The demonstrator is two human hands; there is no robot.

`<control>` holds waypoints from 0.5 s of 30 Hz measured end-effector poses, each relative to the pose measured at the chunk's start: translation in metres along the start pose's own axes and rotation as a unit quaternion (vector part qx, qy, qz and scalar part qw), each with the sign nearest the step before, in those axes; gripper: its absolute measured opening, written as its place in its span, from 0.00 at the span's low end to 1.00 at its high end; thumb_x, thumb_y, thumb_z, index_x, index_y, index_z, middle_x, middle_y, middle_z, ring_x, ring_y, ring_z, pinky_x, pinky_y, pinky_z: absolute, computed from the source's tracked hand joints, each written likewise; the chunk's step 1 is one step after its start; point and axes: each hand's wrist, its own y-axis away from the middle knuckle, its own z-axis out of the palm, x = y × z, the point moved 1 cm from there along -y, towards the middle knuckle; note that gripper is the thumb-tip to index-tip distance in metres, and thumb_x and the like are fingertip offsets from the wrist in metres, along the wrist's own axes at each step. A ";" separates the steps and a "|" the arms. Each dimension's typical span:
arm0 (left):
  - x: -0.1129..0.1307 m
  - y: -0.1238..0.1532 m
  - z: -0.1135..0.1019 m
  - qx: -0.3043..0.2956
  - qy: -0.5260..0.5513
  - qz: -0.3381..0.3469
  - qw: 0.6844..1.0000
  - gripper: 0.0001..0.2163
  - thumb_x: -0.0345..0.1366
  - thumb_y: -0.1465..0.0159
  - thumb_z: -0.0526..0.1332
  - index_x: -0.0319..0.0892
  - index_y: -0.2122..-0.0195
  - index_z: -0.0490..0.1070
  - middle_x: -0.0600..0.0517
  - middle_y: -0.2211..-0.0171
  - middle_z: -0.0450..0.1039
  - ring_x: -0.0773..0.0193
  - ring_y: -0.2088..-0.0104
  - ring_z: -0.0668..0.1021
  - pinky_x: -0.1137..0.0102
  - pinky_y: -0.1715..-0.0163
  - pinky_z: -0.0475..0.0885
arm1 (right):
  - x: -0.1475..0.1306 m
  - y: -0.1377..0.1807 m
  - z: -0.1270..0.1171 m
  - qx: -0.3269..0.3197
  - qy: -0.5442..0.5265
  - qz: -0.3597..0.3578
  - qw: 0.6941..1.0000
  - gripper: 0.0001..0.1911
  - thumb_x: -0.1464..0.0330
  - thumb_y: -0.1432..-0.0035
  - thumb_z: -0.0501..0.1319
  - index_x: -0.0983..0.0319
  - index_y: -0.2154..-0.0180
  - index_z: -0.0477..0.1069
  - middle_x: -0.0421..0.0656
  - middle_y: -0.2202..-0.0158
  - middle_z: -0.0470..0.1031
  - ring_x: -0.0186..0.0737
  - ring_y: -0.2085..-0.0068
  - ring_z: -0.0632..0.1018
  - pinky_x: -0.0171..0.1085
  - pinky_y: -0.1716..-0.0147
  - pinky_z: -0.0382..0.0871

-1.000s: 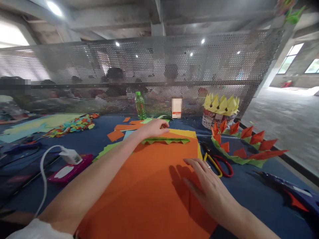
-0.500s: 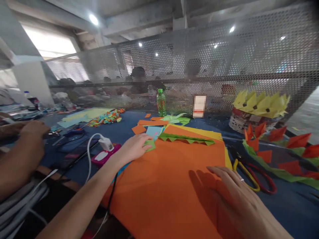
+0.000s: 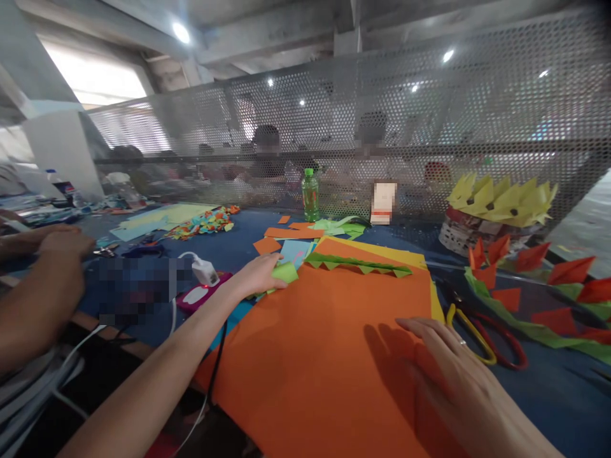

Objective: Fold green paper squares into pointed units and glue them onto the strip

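A small piece of light green paper is pinched in my left hand, at the upper left edge of a stack of orange paper sheets. The piece curves up from the sheet beneath. Fingers loosely spread, my right hand hovers over or rests on the right side of the orange sheets; contact is unclear. It holds nothing I can see. A zigzag-folded dark green paper strip lies across the top of the stack. Yellow and red-handled scissors lie right of my right hand.
A green bottle stands before a perforated metal screen. At right are a yellow paper crown and a green strip with red-orange points. A magenta power strip lies left; another person's hands work beyond it.
The green piece in my left hand has lifted and curled up from the surface. My left hand has shifted slightly left; my right hand stays in place.
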 end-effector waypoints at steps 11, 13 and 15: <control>0.036 0.025 -0.025 0.009 0.139 0.057 0.989 0.14 0.40 0.28 0.63 0.40 0.45 0.72 0.46 0.48 0.74 0.54 0.52 0.79 0.56 0.53 0.78 | -0.001 0.004 0.001 -0.035 -0.018 0.016 0.999 0.19 0.67 0.30 0.52 0.54 0.39 0.62 0.49 0.43 0.72 0.48 0.43 0.77 0.47 0.49 0.78; 0.049 0.029 -0.027 -0.017 0.185 0.095 0.978 0.13 0.40 0.27 0.63 0.38 0.47 0.73 0.46 0.51 0.75 0.56 0.56 0.80 0.59 0.56 0.79 | -0.002 0.003 -0.001 -0.038 -0.027 0.009 0.999 0.18 0.67 0.30 0.52 0.54 0.40 0.62 0.49 0.43 0.72 0.47 0.43 0.77 0.46 0.49 0.78; 0.064 0.032 -0.026 -0.027 0.217 0.136 0.966 0.12 0.40 0.27 0.62 0.38 0.49 0.73 0.47 0.52 0.76 0.58 0.58 0.81 0.60 0.58 0.80 | -0.003 0.001 -0.003 -0.039 -0.039 0.015 0.998 0.18 0.67 0.29 0.52 0.54 0.40 0.61 0.49 0.44 0.72 0.46 0.44 0.77 0.46 0.49 0.77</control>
